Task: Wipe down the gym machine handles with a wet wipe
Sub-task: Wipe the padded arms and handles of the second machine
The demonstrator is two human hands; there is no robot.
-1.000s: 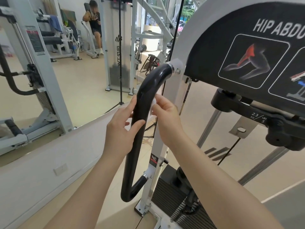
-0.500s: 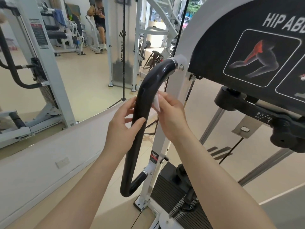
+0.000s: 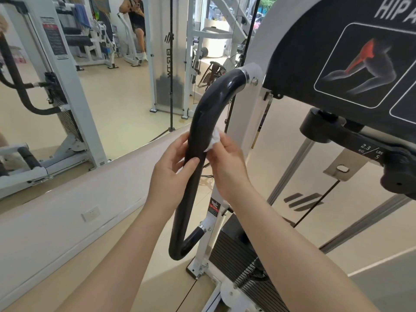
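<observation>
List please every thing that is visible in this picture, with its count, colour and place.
handle: one, black, curved bar at centre, fixed to the white frame
wet wipe: one, white, bunched against the handle's right side
exercise placard: one, black with a red and grey figure, upper right
weight stack: one, black, lower centre
wall socket: one, white, low wall at left
left hand: one, grips the handle
right hand: one, pinches the wet wipe against the handle
</observation>
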